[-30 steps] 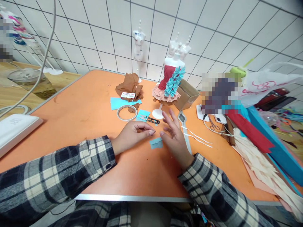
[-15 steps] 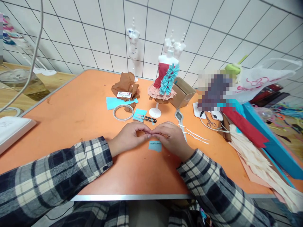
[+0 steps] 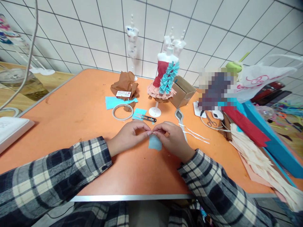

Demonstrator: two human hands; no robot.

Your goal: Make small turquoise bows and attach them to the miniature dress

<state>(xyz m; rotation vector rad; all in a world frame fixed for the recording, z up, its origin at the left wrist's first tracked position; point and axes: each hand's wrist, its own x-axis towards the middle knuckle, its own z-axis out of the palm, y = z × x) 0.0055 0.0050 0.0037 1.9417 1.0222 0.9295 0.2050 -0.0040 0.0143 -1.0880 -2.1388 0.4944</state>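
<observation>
My left hand (image 3: 132, 135) and my right hand (image 3: 171, 135) meet over the middle of the table, thumbs and forefingers pinched together. Between them, at the upper edge of a small light-blue crepe paper piece (image 3: 155, 143), the fingertips are closed; they cover that edge. Just beyond my hands lie black-handled thread snips (image 3: 149, 119) on another blue paper piece (image 3: 139, 113). A roll of tape (image 3: 113, 112) is to their left. Behind stands a small mannequin (image 3: 167, 58) in a red bodice with blue ruffles and a pink and brown skirt.
Crumpled brown paper (image 3: 125, 83) and a blue sheet (image 3: 112, 103) lie at the back left. A cardboard box (image 3: 183, 93) stands behind the mannequin. White strips (image 3: 195, 134), scissors (image 3: 210, 121) and cream paper (image 3: 251, 154) are on the right. A white device (image 3: 15, 132) sits left.
My pinched fingertips now meet the top edge of the small blue paper, where a gap showed before. More of the paper's upper part is visible. The other things stay in place.
</observation>
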